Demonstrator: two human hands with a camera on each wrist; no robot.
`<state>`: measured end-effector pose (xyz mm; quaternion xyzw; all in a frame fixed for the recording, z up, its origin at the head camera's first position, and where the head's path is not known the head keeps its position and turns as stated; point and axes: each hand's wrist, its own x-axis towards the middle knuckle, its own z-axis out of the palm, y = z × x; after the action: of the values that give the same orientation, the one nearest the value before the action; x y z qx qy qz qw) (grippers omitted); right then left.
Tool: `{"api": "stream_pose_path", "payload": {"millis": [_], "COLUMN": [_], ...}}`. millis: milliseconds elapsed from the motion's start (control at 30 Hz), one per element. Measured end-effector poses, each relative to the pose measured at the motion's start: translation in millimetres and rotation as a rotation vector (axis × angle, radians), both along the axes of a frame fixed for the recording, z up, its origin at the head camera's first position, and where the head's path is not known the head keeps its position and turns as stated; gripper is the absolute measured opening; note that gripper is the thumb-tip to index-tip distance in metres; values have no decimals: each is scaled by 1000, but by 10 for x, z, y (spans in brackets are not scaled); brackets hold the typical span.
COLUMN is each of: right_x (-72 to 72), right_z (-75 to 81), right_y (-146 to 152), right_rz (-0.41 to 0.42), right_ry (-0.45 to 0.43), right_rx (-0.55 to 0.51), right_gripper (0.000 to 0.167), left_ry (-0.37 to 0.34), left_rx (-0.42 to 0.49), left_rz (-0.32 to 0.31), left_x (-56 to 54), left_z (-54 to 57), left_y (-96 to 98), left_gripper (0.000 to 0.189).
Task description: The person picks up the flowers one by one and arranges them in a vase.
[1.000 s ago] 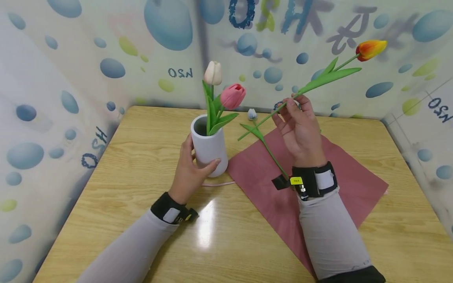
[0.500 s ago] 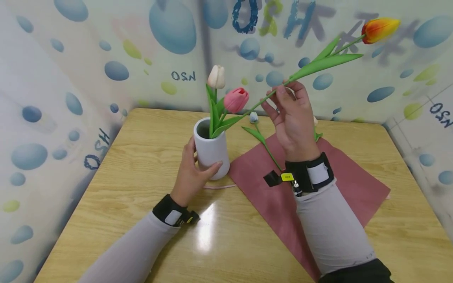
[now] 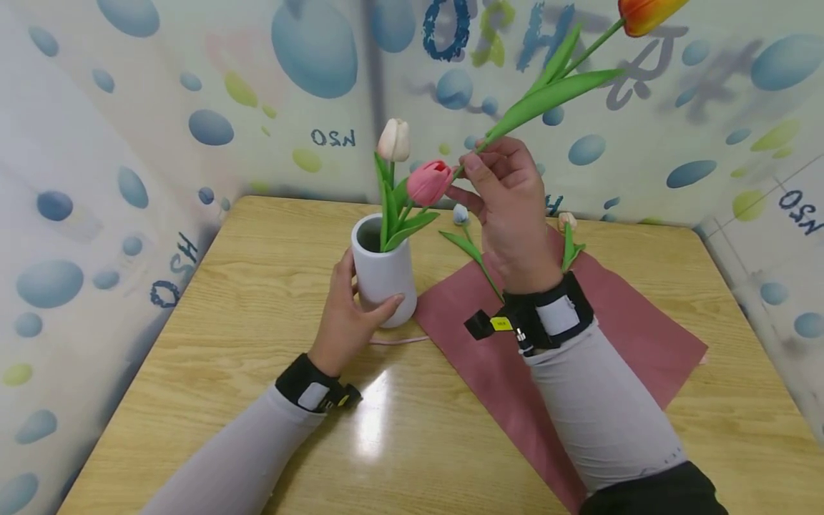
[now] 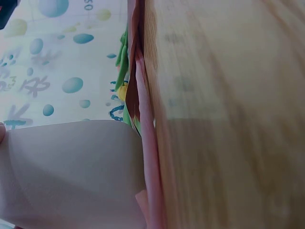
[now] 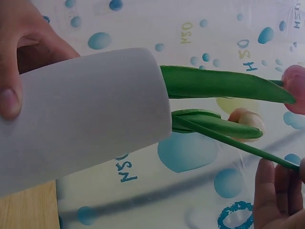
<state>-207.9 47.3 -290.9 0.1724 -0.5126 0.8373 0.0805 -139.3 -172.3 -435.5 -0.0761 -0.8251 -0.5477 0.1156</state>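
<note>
My left hand (image 3: 344, 315) grips the white vase (image 3: 384, 286) low on its side, thumb across the front. A cream tulip (image 3: 394, 140) and a pink tulip (image 3: 429, 184) stand in it. Beyond the pink bloom, my right hand (image 3: 515, 214) pinches the stem of an orange-yellow tulip (image 3: 646, 13), which slants up to the right. Its bloom is partly cut off by the head view's top edge. In the right wrist view, that green stem (image 5: 238, 144) runs down to the vase mouth, beside the leaves. The left wrist view shows mostly the vase wall (image 4: 71, 171).
Dusky red wrapping paper (image 3: 634, 343) lies under the right forearm. On and beside it are a pale blue tulip (image 3: 460, 214) and a pale peach tulip (image 3: 567, 222). A thin pink cord (image 3: 399, 340) lies before the vase. A patterned backdrop (image 3: 257, 157) rises behind the table.
My right hand has moved left toward the vase, bringing the orange-yellow tulip with it and tilting it more upright; the stem's lower end has come to the vase mouth. My left hand keeps its hold.
</note>
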Motion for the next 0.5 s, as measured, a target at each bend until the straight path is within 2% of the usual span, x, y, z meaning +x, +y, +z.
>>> {"api": "stream_pose_path", "payload": {"millis": [133,333,500], "right_x": [15,57,66], "right_z": [-51,-136,-212], "right_y": [-94,-224,-300], "right_rz": [6,15,5], "right_ry": [17,-30,-12], "right_rx": [46,129,241], "right_gripper": [16,15,17], "left_ry": [0,-1,-9], "left_rx": [-3,-3,-9], "left_rz": [0,-3,-2], "left_x": [0,8,2], "left_z": [-5,-7,-8], "left_y": [-4,-15,-15], "left_gripper": [104,104,103]}}
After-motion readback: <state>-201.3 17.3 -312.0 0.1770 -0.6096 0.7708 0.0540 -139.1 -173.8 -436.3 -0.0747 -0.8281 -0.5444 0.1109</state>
